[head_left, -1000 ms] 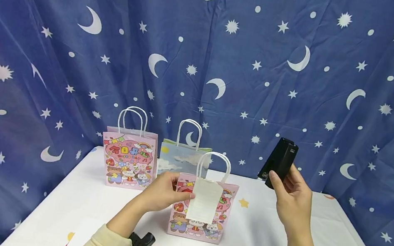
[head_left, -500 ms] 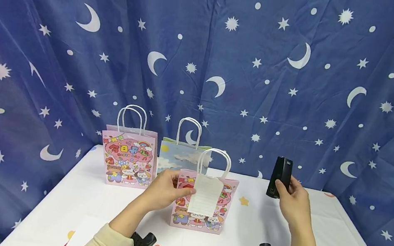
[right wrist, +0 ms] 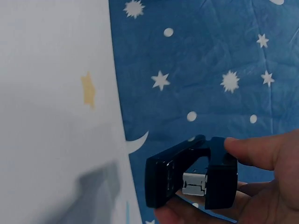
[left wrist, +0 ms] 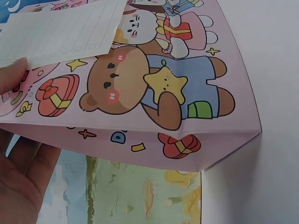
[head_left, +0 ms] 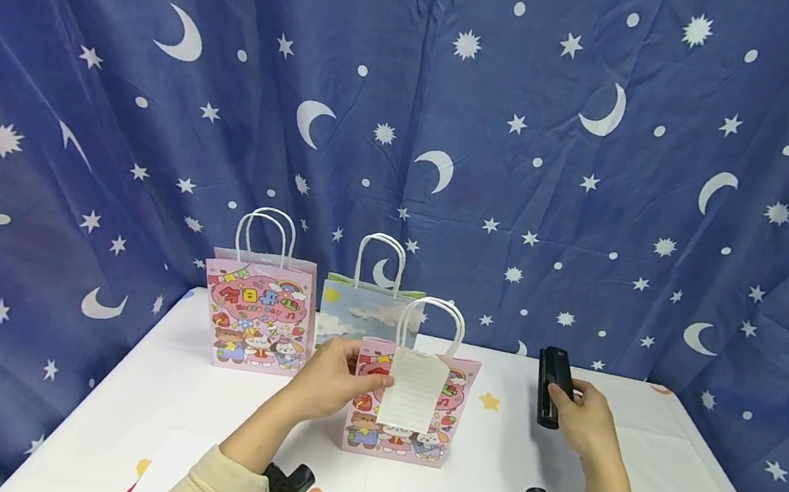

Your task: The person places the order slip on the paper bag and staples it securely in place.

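My left hand (head_left: 324, 381) holds the left side of a pink cartoon gift bag (head_left: 362, 433), thumb on the front and fingers behind. A white lined paper slip (head_left: 414, 390) lies against the bag's front below the white handles, the thumb at its left edge. In the left wrist view the slip (left wrist: 60, 32) sits flat on the printed bag (left wrist: 159, 93). Off to the right, my right hand (head_left: 587, 423) grips a black stapler (head_left: 550, 387) above the table. The right wrist view shows the stapler's (right wrist: 222, 179) arms spread apart, with a metal part between them.
Another pink gift bag (head_left: 258, 328) stands at the back left. Beside it is a blue, sky-printed gift bag (head_left: 355, 312), partly hidden by the front bag and left hand. A starry blue curtain (head_left: 496, 168) hangs behind the white table (head_left: 644, 466).
My right hand has lowered the stapler towards the table and tipped it. The left hand has kept its hold on the pink bag, which shifted up slightly at first.
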`<state>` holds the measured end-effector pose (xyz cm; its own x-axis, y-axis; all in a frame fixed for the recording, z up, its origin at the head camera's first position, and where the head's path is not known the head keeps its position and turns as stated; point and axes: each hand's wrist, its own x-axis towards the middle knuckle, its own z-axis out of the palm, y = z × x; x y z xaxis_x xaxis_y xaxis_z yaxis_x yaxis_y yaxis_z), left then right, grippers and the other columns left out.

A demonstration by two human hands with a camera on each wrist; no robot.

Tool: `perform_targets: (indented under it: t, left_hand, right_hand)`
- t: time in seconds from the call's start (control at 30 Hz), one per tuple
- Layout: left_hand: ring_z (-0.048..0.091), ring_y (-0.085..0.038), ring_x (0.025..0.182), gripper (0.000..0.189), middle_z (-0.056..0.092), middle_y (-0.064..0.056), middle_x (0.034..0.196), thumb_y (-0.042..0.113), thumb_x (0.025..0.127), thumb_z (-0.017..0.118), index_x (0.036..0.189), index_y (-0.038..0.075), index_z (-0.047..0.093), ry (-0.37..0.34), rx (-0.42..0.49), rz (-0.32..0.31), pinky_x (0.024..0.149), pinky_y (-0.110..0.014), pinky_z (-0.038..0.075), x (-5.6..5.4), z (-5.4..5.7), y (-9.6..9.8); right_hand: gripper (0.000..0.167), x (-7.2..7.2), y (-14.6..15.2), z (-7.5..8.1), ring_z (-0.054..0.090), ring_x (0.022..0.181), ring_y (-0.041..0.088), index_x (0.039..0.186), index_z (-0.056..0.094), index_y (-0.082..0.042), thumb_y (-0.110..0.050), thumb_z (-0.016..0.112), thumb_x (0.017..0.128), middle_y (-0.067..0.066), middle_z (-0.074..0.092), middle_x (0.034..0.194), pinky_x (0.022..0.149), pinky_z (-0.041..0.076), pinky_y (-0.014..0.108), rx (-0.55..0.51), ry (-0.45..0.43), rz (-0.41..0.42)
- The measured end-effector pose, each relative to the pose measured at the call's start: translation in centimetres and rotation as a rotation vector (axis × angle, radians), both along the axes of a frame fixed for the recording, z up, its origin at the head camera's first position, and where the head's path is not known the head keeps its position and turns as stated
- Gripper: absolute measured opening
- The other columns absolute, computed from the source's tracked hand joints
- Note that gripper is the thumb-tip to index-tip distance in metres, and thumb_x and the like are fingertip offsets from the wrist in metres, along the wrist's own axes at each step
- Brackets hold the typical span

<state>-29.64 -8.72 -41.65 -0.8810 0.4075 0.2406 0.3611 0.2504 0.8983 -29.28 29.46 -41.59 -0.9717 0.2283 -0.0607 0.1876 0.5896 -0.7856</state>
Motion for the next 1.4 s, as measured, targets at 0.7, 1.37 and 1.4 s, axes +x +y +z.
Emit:
perform_targets:
  t: [0.7,1.37,1.4]
  left_hand:
    - [0.070,-0.012,0.076,0.020,0.080,-0.006,0.093,0.016,0.094,0.076,0.113,0.011,0.075,0.001,0.010,-0.034,0.065,-0.026,0.056,0.0,0.3,0.3]
    - [0.068,-0.013,0.076,0.022,0.079,-0.005,0.092,0.018,0.093,0.078,0.114,0.011,0.075,-0.023,-0.004,-0.040,0.066,-0.027,0.055,-0.1,-0.1,0.0]
    - [0.068,-0.013,0.076,0.022,0.079,-0.004,0.092,0.019,0.093,0.078,0.114,0.011,0.075,-0.022,-0.005,-0.039,0.066,-0.027,0.055,-0.1,-0.1,0.0]
  right_hand:
    - [0.061,-0.7,1.8,-2.7,0.056,0.118,0.057,0.139,0.042,0.024,-0.026,0.053,0.105,0.046,0.051,0.132,0.096,0.052,0.064,0.206,-0.126,0.023]
    - [0.070,-0.5,1.7,-2.3,0.050,0.127,0.059,0.144,0.044,0.016,-0.038,0.058,0.102,0.042,0.049,0.141,0.102,0.046,0.068,0.287,-0.128,0.009]
    - [0.070,-0.5,1.6,-2.1,0.048,0.130,0.060,0.146,0.043,0.013,-0.039,0.058,0.102,0.041,0.047,0.144,0.103,0.045,0.068,0.288,-0.115,0.004]
